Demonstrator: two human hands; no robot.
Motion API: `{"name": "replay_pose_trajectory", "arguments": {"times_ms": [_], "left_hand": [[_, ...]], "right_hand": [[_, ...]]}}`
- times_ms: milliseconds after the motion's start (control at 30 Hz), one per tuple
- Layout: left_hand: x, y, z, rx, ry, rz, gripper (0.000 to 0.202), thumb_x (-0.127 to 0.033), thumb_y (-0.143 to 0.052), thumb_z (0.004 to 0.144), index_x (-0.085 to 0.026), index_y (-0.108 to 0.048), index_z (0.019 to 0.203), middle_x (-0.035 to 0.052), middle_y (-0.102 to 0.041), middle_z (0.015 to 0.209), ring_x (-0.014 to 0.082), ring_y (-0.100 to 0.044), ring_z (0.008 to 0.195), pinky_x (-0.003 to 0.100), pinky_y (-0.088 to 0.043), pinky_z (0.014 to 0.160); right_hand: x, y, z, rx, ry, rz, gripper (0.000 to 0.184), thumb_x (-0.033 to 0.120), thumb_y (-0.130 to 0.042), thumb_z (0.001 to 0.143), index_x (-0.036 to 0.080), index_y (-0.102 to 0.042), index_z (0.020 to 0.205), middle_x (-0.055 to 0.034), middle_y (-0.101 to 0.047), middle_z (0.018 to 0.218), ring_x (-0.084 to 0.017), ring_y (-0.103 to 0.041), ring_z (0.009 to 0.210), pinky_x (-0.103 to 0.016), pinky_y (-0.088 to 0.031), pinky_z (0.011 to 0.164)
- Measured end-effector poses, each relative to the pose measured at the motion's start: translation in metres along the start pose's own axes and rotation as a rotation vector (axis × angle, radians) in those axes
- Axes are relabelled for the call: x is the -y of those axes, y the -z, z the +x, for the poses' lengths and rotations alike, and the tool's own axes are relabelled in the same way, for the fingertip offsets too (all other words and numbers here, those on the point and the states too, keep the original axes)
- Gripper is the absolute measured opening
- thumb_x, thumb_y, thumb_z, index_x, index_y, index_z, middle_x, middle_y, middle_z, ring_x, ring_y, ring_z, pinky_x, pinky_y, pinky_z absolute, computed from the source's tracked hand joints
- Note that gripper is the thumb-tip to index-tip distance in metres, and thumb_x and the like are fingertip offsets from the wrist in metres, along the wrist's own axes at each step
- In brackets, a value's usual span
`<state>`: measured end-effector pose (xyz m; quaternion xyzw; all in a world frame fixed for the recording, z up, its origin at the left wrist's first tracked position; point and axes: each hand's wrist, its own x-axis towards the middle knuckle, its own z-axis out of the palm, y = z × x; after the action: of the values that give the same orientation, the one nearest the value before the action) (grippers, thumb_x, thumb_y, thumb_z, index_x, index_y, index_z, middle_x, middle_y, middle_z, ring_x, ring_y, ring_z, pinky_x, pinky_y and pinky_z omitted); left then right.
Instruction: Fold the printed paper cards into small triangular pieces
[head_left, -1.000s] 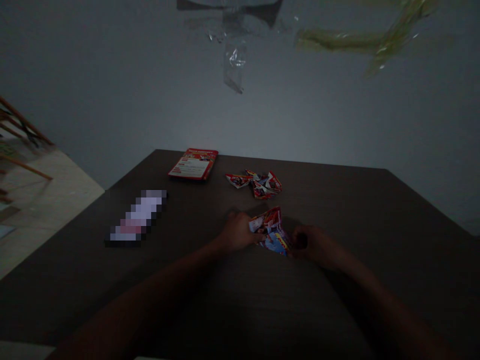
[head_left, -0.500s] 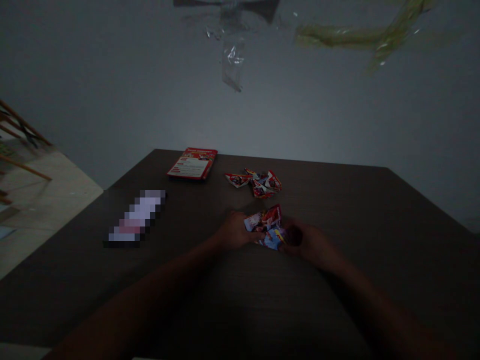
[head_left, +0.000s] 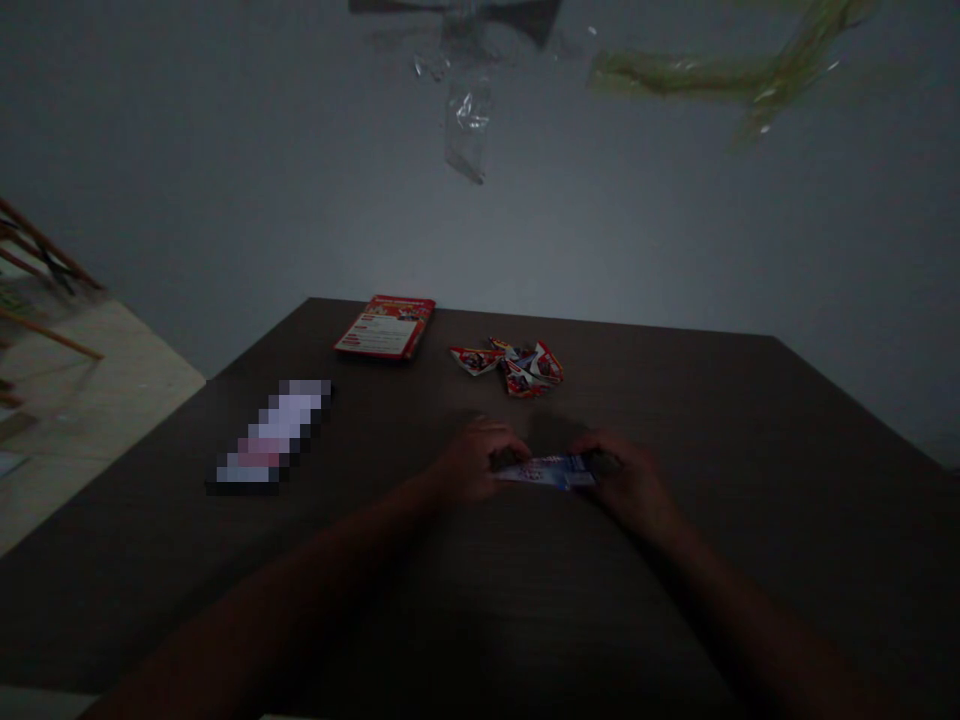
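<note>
Head view: a folded paper [head_left: 547,471] is pinched flat by left hand [head_left: 472,462] and right hand [head_left: 626,478] on the table [head_left: 750,450], well inside its edges, near paper scraps [head_left: 514,364].

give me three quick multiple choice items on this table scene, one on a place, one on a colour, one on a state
1. Where does the red leaflet lie?
A. far left part of the table
B. under the hands
C. on the floor

2. What colour is the table?
A. white
B. dark brown
C. green

3. How is the folded paper held?
A. left hand only
B. lying untouched
C. between both hands, low over the table

Answers: 1 A, it sits near the far edge, left of the small folded papers. 2 B, dark wood grain. 3 C, left hand and right hand grip its ends.
</note>
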<state>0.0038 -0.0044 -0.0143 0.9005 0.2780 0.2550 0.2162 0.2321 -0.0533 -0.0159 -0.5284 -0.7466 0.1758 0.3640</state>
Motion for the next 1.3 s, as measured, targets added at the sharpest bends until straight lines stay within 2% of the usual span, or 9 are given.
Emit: {"name": "replay_pose_trajectory", "arguments": {"times_ms": [167,333,467,667,833,933,1033,1167,1300], "left_hand": [[0.004,0.000,-0.006,-0.100,-0.114,0.127,0.014,-0.024,-0.060,0.078,-0.017,-0.066,0.089,0.0061,-0.063,0.088,0.0155,-0.057,0.082,0.027,-0.039,0.074],[0.004,-0.002,-0.008,-0.253,-0.191,0.283,0.020,-0.031,-0.054,0.084,-0.018,-0.068,0.086,0.0044,-0.057,0.073,0.0124,-0.052,0.067,0.025,-0.038,0.062],[0.008,-0.002,-0.009,-0.301,-0.241,0.344,0.023,-0.034,-0.052,0.085,-0.019,-0.069,0.086,0.0025,-0.054,0.064,0.0114,-0.049,0.060,0.025,-0.036,0.058],[0.019,0.001,-0.015,-0.178,-0.215,0.367,0.021,-0.026,-0.048,0.083,-0.022,-0.068,0.091,0.0012,-0.059,0.064,0.0111,-0.051,0.059,0.025,-0.039,0.060],[0.018,0.005,-0.017,-0.048,-0.235,0.379,0.020,-0.020,-0.051,0.080,-0.021,-0.068,0.092,0.0029,-0.066,0.078,0.0129,-0.057,0.070,0.026,-0.040,0.065],[0.014,0.003,-0.016,0.061,-0.215,0.387,0.018,-0.017,-0.053,0.076,-0.020,-0.067,0.087,0.0028,-0.065,0.077,0.0144,-0.056,0.073,0.026,-0.040,0.066],[0.011,0.002,-0.016,0.157,-0.146,0.333,0.017,-0.012,-0.054,0.071,-0.018,-0.066,0.083,0.0017,-0.063,0.073,0.0135,-0.055,0.070,0.025,-0.040,0.067],[0.009,0.007,-0.017,0.216,-0.061,0.259,0.020,-0.013,-0.057,0.069,-0.018,-0.065,0.087,0.0011,-0.062,0.075,0.0135,-0.055,0.072,0.024,-0.039,0.068],[0.007,0.012,-0.020,0.233,-0.077,0.278,0.018,-0.021,-0.058,0.074,-0.021,-0.067,0.090,0.0025,-0.064,0.084,0.0157,-0.056,0.080,0.027,-0.039,0.075]], "right_hand": [[0.000,0.005,-0.003,-0.054,0.155,-0.012,0.014,0.018,-0.051,0.079,0.021,-0.065,0.080,-0.0068,-0.067,0.086,-0.020,-0.062,0.084,-0.033,-0.049,0.075],[0.004,0.005,-0.007,-0.097,0.200,0.057,0.017,0.020,-0.052,0.083,0.023,-0.068,0.087,-0.0070,-0.068,0.094,-0.018,-0.064,0.085,-0.030,-0.051,0.072],[0.004,0.003,-0.008,-0.068,0.176,0.140,0.018,0.020,-0.053,0.083,0.024,-0.069,0.090,-0.0062,-0.069,0.097,-0.018,-0.065,0.088,-0.030,-0.053,0.073],[-0.004,0.004,-0.007,-0.063,0.147,0.144,0.015,0.028,-0.055,0.082,0.024,-0.070,0.085,-0.0065,-0.070,0.096,-0.020,-0.065,0.087,-0.035,-0.052,0.077],[-0.010,0.006,-0.005,0.167,0.261,-0.031,0.021,0.020,-0.050,0.084,0.023,-0.068,0.095,-0.0079,-0.067,0.102,-0.020,-0.063,0.092,-0.036,-0.050,0.080],[-0.004,0.007,-0.004,0.334,0.296,-0.279,0.037,0.008,-0.051,0.077,0.026,-0.065,0.106,-0.0067,-0.064,0.109,-0.022,-0.058,0.100,-0.040,-0.044,0.086],[0.006,0.009,-0.005,0.446,0.290,-0.430,0.047,0.007,-0.058,0.070,0.027,-0.062,0.112,-0.0063,-0.061,0.112,-0.025,-0.054,0.101,-0.041,-0.042,0.086],[0.012,0.010,-0.005,0.465,0.286,-0.452,0.046,0.009,-0.059,0.071,0.029,-0.062,0.112,-0.0051,-0.061,0.111,-0.025,-0.053,0.101,-0.042,-0.040,0.086],[0.010,0.010,-0.005,0.461,0.273,-0.455,0.041,0.009,-0.059,0.072,0.028,-0.064,0.109,-0.0044,-0.061,0.110,-0.024,-0.053,0.100,-0.040,-0.039,0.087]]}}
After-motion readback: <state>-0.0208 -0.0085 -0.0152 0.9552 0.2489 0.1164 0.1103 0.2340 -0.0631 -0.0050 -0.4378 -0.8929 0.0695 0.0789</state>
